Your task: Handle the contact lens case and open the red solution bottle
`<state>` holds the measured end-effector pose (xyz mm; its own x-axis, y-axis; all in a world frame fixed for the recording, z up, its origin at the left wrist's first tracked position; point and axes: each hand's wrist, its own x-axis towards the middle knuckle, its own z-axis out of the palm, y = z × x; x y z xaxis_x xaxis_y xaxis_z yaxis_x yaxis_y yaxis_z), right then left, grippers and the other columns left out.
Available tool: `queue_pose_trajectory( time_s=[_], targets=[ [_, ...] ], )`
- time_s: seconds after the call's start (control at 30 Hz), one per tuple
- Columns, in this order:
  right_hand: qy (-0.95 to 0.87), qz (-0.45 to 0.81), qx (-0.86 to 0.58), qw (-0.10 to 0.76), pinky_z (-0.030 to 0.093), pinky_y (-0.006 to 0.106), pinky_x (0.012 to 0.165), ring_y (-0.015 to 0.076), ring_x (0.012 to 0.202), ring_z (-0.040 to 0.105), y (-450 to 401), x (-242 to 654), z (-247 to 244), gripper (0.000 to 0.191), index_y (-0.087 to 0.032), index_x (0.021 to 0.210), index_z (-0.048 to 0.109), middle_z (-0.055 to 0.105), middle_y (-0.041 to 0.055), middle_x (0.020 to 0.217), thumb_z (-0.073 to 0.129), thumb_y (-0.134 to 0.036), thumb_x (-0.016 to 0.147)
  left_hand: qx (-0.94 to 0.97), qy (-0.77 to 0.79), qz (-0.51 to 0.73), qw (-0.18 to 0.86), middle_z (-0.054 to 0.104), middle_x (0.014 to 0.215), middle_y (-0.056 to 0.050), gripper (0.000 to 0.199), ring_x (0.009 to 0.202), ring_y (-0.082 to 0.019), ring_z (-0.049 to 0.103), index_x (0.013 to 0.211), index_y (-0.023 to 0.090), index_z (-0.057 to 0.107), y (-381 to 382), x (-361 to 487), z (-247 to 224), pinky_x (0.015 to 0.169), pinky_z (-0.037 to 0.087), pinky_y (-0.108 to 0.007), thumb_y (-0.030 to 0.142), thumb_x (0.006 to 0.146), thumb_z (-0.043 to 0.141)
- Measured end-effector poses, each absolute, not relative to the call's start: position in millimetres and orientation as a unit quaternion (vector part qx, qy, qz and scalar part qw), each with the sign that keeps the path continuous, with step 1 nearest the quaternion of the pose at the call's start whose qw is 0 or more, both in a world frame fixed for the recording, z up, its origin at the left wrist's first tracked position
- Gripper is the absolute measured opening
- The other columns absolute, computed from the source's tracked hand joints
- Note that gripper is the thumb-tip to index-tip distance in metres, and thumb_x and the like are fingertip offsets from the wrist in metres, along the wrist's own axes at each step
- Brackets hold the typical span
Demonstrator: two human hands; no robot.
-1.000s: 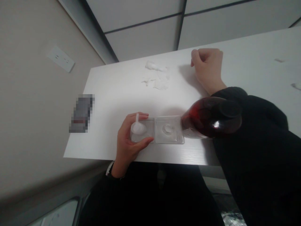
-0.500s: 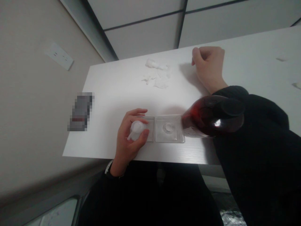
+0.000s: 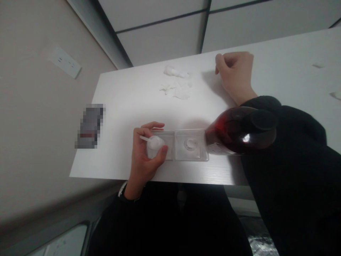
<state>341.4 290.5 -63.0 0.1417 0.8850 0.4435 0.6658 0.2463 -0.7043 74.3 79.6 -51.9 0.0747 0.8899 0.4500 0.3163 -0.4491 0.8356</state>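
My left hand (image 3: 146, 153) is closed around a white pump cap (image 3: 156, 143), thumb on one side and index finger on the other. The cap's narrow spout points up and left. Beneath it lies the left compartment of a clear plastic tray (image 3: 191, 156); whatever the cap sits on is hidden. A clear round ring (image 3: 190, 144) shows in the right compartment. At the tray's right end rises a dark-topped bottle of red liquid (image 3: 226, 129), overlapping my right sleeve. My right hand (image 3: 237, 69) rests farther back on the table, curled into a loose fist with nothing visible in it.
Crumpled clear wrapping (image 3: 182, 90) and a translucent piece (image 3: 174, 72) lie toward the back of the white table (image 3: 117, 149). A blurred-out dark object (image 3: 90, 124) lies at the left edge. Small pale bits (image 3: 318, 65) are at far right. A wall socket (image 3: 66, 62) is on the left.
The cap's spout has swung from pointing down-left to pointing up-left, and my left fingers have shifted with it. My right hand and the bottle have stayed put.
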Motion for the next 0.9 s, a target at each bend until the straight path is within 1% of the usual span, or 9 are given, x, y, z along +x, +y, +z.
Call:
queue_pose_trajectory(
  time_s=[0.07, 0.17, 0.23, 0.37, 0.43, 0.5, 0.63, 0.8, 0.9],
  targets=[
    [-0.641, 0.118, -0.606, 0.455, 0.028, 0.035, 0.064, 0.0118, 0.050, 0.036, 290.2, 340.7, -62.0, 0.051, -0.024, 0.048, 0.047, 0.031, -0.0069, 0.042, 0.060, -0.018, 0.097, 0.683, 0.441, 0.516, 0.270, 0.068, 0.128, -0.007, 0.028, 0.111, -0.019, 0.069, 0.110, 0.025, 0.053, 79.4, 73.9, -53.1, 0.098, 0.057, -0.037, 0.033, 0.094, 0.074],
    [-0.637, 0.117, -0.610, 0.457, 0.027, 0.036, 0.064, 0.0120, 0.051, 0.036, 289.5, 339.7, -61.1, 0.052, -0.024, 0.048, 0.046, 0.030, -0.0073, 0.042, 0.060, -0.017, 0.097, 0.719, 0.446, 0.479, 0.234, 0.067, 0.131, -0.010, 0.020, 0.118, -0.022, 0.067, 0.111, 0.023, 0.058, 78.7, 72.5, -52.2, 0.100, 0.056, -0.041, 0.037, 0.098, 0.066],
    [-0.637, 0.120, -0.613, 0.452, 0.026, 0.036, 0.064, 0.0120, 0.051, 0.036, 288.3, 339.3, -60.2, 0.052, -0.024, 0.048, 0.046, 0.030, -0.0072, 0.042, 0.060, -0.017, 0.097, 0.727, 0.453, 0.465, 0.222, 0.067, 0.130, -0.011, 0.022, 0.120, -0.024, 0.067, 0.112, 0.023, 0.060, 78.4, 72.0, -51.7, 0.101, 0.056, -0.043, 0.040, 0.100, 0.063],
    [-0.642, 0.125, -0.618, 0.436, 0.028, 0.036, 0.065, 0.0126, 0.052, 0.037, 285.0, 338.0, -56.4, 0.054, -0.025, 0.047, 0.045, 0.031, -0.0064, 0.043, 0.059, -0.017, 0.098, 0.701, 0.457, 0.499, 0.224, 0.069, 0.124, -0.009, 0.032, 0.114, -0.023, 0.069, 0.115, 0.025, 0.051, 78.5, 73.3, -54.2, 0.097, 0.057, -0.042, 0.042, 0.096, 0.071],
    [-0.642, 0.123, -0.619, 0.435, 0.028, 0.036, 0.066, 0.0128, 0.052, 0.037, 283.7, 337.2, -54.3, 0.054, -0.025, 0.047, 0.044, 0.031, -0.0064, 0.043, 0.059, -0.016, 0.098, 0.699, 0.455, 0.506, 0.220, 0.070, 0.120, -0.007, 0.031, 0.113, -0.022, 0.070, 0.113, 0.026, 0.048, 78.7, 73.6, -55.6, 0.096, 0.058, -0.042, 0.040, 0.097, 0.071],
    [-0.640, 0.121, -0.621, 0.435, 0.028, 0.036, 0.065, 0.0129, 0.052, 0.036, 283.0, 336.6, -53.1, 0.054, -0.025, 0.047, 0.043, 0.030, -0.0066, 0.042, 0.059, -0.016, 0.098, 0.711, 0.456, 0.491, 0.211, 0.069, 0.121, -0.008, 0.025, 0.115, -0.023, 0.069, 0.110, 0.025, 0.051, 78.8, 73.2, -55.8, 0.096, 0.057, -0.043, 0.041, 0.099, 0.066],
    [-0.643, 0.125, -0.621, 0.430, 0.029, 0.036, 0.065, 0.0137, 0.053, 0.038, 283.3, 337.2, -54.1, 0.053, -0.026, 0.048, 0.044, 0.031, -0.0058, 0.044, 0.058, -0.018, 0.098, 0.725, 0.451, 0.478, 0.206, 0.069, 0.124, -0.010, 0.025, 0.117, -0.024, 0.068, 0.111, 0.023, 0.057, 79.2, 72.8, -54.8, 0.096, 0.057, -0.044, 0.046, 0.102, 0.060],
    [-0.649, 0.118, -0.610, 0.439, 0.029, 0.037, 0.065, 0.0150, 0.053, 0.038, 284.9, 339.2, -57.8, 0.052, -0.027, 0.048, 0.044, 0.032, -0.0047, 0.045, 0.056, -0.023, 0.099, 0.691, 0.452, 0.519, 0.221, 0.069, 0.118, -0.007, 0.034, 0.111, -0.022, 0.070, 0.113, 0.027, 0.050, 79.1, 76.4, -57.5, 0.094, 0.058, -0.042, 0.046, 0.096, 0.071],
    [-0.648, 0.120, -0.612, 0.437, 0.029, 0.037, 0.064, 0.0153, 0.053, 0.038, 285.4, 339.0, -58.0, 0.053, -0.027, 0.048, 0.043, 0.030, -0.0049, 0.044, 0.057, -0.022, 0.099, 0.699, 0.460, 0.507, 0.206, 0.068, 0.120, -0.008, 0.025, 0.113, -0.023, 0.071, 0.110, 0.026, 0.051, 78.2, 77.0, -58.6, 0.092, 0.060, -0.041, 0.043, 0.100, 0.066]
  ],
)
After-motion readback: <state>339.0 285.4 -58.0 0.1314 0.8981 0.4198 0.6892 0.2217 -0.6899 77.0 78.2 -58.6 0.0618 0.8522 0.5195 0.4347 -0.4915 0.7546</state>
